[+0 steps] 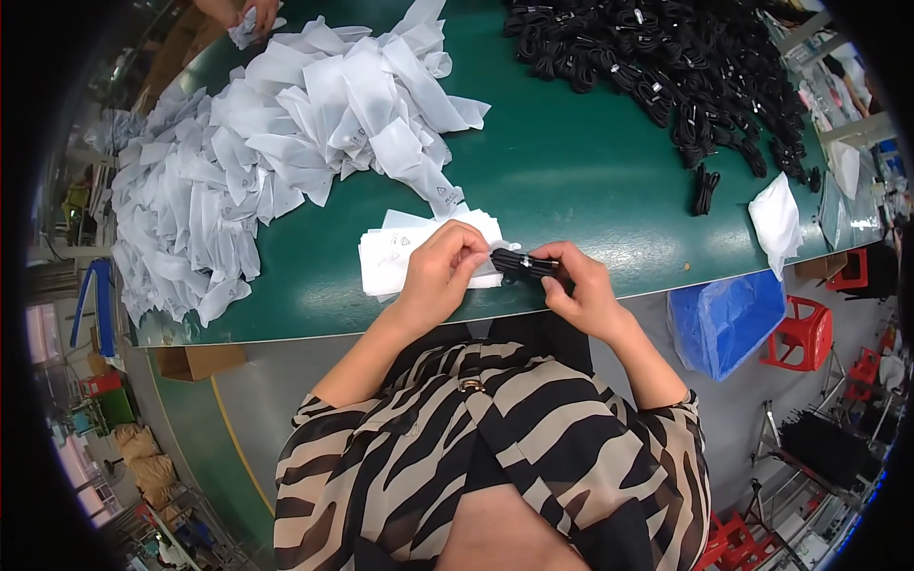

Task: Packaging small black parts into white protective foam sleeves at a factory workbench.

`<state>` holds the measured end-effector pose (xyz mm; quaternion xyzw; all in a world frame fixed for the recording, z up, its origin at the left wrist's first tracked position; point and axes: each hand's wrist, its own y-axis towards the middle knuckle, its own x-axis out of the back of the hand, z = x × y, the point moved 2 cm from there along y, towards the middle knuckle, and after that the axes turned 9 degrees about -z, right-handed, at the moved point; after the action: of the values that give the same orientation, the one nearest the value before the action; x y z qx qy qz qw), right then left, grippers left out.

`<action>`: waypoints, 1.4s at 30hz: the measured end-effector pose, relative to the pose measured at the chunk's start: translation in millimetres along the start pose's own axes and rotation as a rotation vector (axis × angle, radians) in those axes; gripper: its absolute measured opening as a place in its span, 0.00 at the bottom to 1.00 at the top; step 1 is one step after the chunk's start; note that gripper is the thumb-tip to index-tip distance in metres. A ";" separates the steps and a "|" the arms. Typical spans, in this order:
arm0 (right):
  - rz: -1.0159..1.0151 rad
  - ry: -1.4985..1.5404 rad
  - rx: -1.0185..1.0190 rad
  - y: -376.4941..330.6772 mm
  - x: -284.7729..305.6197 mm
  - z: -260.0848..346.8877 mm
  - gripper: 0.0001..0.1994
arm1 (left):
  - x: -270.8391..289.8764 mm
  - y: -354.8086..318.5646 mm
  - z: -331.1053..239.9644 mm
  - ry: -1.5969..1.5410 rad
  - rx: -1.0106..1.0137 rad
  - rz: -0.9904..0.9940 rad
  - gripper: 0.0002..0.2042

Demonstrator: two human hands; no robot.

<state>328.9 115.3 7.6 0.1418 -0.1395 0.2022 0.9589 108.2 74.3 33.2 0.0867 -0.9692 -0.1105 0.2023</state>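
My right hand [579, 284] grips a bundled black cable [519, 263] between thumb and fingers near the table's front edge. The cable's left end meets the opening of a white translucent bag at the right side of a stack of flat bags [386, 262]. My left hand [446, 262] rests over that stack, its thumb and fingertips pinched on the bag's edge. How far the cable sits inside the bag is hard to tell. Printed marks show on the top bags.
A large heap of white bags [286, 124], apparently filled, covers the green table's [571, 181] left side. Bundled black cables [666, 67] pile at the far right, one bundle [704, 190] lying apart. A white bag [776, 221] hangs over the right edge near a blue-lined bin [719, 324]. Another person's hands [243, 14] work at the far left.
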 end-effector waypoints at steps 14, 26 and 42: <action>-0.035 0.073 0.344 14.2 -3.4 17.1 0.21 | 6.3 11.9 -21.4 0.063 -0.209 0.067 0.06; -0.103 0.174 0.408 55.5 -22.7 36.8 0.14 | 15.7 40.0 -26.3 -0.262 0.006 0.093 0.05; -0.387 -0.239 0.903 102.3 -3.8 101.9 0.13 | 32.8 91.0 -49.8 -0.658 0.077 -0.098 0.06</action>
<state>260.5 170.4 122.3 0.5879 -0.1180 0.0435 0.7991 87.8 145.9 112.6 0.1006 -0.9807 -0.1052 -0.1307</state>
